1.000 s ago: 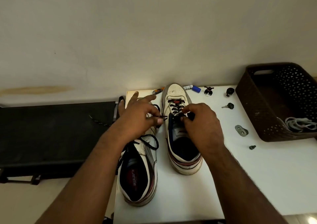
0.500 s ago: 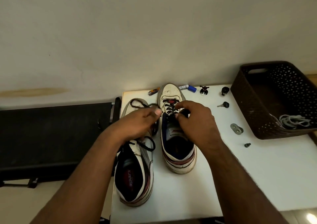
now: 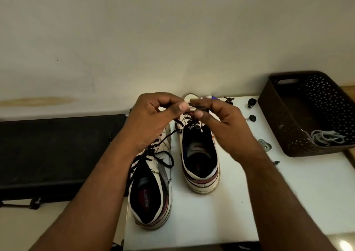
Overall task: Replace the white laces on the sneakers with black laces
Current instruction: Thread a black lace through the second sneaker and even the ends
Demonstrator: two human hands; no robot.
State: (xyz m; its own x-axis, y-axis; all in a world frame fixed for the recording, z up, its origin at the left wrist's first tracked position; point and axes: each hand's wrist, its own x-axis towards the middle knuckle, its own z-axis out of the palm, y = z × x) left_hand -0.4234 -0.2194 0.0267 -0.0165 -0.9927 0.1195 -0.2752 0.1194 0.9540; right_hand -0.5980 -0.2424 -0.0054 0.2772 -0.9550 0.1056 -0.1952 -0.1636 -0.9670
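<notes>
Two white sneakers stand side by side on a white table [image 3: 288, 202], toes toward the wall. The left sneaker [image 3: 153, 193] carries a black lace with loose ends draped over its side. The right sneaker [image 3: 199, 158] has a black lace [image 3: 192, 122] threaded through its front eyelets only. My left hand [image 3: 151, 120] and my right hand [image 3: 224, 123] are raised above the right sneaker's toe, each pinching a strand of that black lace between thumb and fingers. The fingertips nearly meet. The toe of the right sneaker is mostly hidden behind my hands.
A dark brown perforated basket [image 3: 288, 135] at the right holds a bundle of white laces [image 3: 326, 137]. Small items lie near it: black knobs [image 3: 251, 102], a key [image 3: 251, 118], a metal bracket [image 3: 265, 145], a screw [image 3: 276, 162]. A black bench [image 3: 57, 150] stands left of the table.
Both hands have lifted from the right sneaker's eyelets toward the toe, drawing the black lace ends upward. The left hand moved right to meet the right hand.
</notes>
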